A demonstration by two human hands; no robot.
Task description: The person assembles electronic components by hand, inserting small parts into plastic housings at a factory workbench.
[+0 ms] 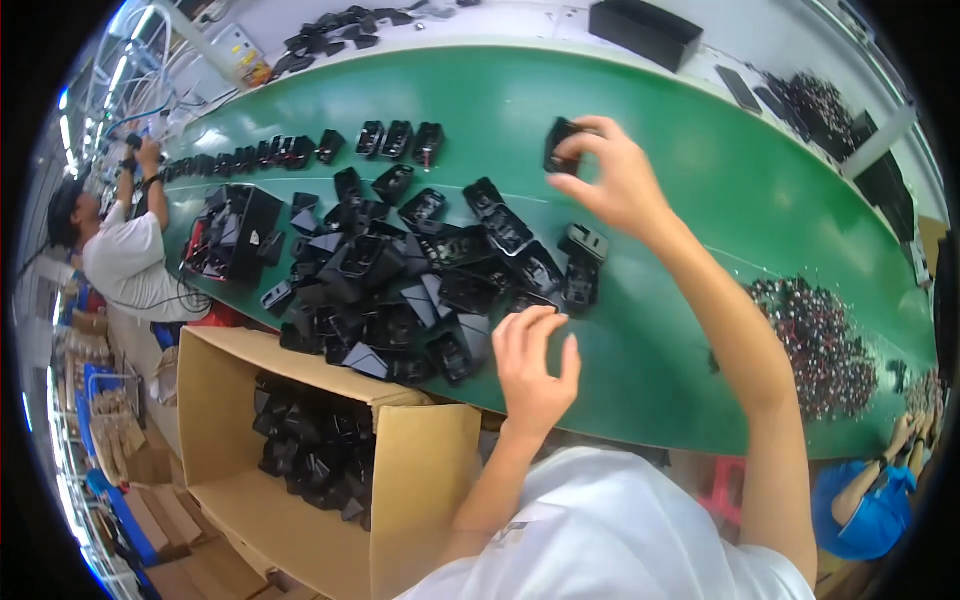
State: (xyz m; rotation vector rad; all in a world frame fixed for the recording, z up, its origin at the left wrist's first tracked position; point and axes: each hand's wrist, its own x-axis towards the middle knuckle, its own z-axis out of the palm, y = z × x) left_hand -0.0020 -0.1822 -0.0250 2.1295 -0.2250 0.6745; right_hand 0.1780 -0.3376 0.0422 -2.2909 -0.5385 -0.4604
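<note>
Out over the far part of the green table (pixel 680 330), my right hand (pixel 622 185) grips a small black plastic housing (pixel 560 145) between thumb and fingers. My left hand (pixel 532 372) is at the near right edge of a heap of black plastic housings (pixel 370 260). Its fingers are bent, with the thumb apart from them. The fingertips reach a black housing (pixel 530 300) at the heap's edge; whether they touch it I cannot tell. One housing with a greyish rim (pixel 585 242) lies at the right of the heap.
A row of black housings (pixel 398 138) runs along the far left. Beside the heap stands a black bin (pixel 255 235); below it, an open cardboard box (pixel 425 440) holds more black parts. Small parts are piled (pixel 815 345) at the right. Co-workers sit at left (pixel 130 250) and right (pixel 865 510).
</note>
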